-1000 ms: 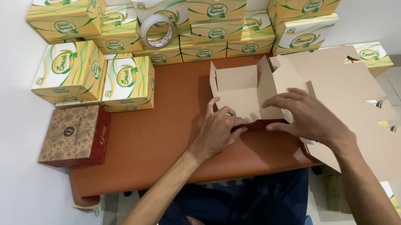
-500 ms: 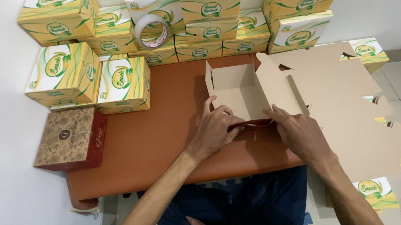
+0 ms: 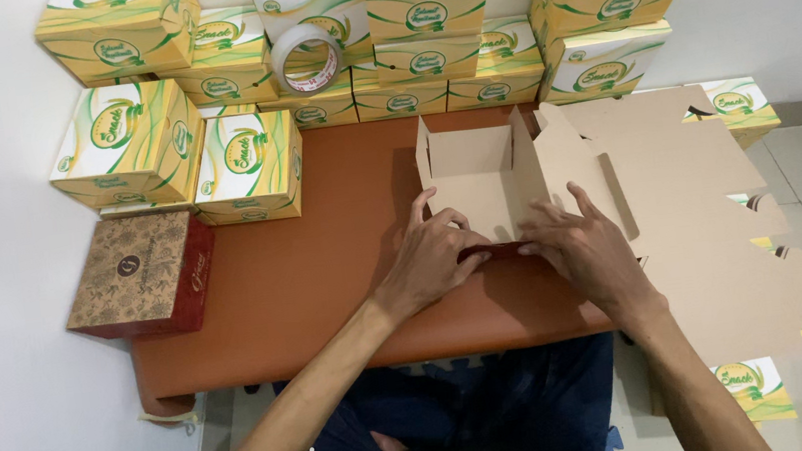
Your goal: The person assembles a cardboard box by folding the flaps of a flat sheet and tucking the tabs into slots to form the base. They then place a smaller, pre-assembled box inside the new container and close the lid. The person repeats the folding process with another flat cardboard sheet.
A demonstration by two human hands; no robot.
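A half-folded brown cardboard box [image 3: 481, 174] lies on the orange-brown table [image 3: 305, 267], its far and side walls standing up. My left hand [image 3: 430, 257] presses on the box's near-left edge, fingers spread over the floor of the box. At the near-right edge, my right hand [image 3: 579, 245] lies flat on the cardboard. Both hands touch the near flap, which is folded down and mostly hidden under them. A stack of flat cardboard blanks [image 3: 701, 211] lies to the right, overhanging the table.
Several finished yellow-green-white boxes [image 3: 428, 21] are stacked along the wall and at the left [image 3: 125, 146]. A clear tape roll [image 3: 306, 58] leans on them. A brown patterned box [image 3: 137, 276] sits at the table's left edge. More printed blanks lie on the floor [image 3: 752, 387].
My right hand has slid left and down onto the box's near-right edge. The left hand stays on the near-left edge. The camera has shifted slightly.
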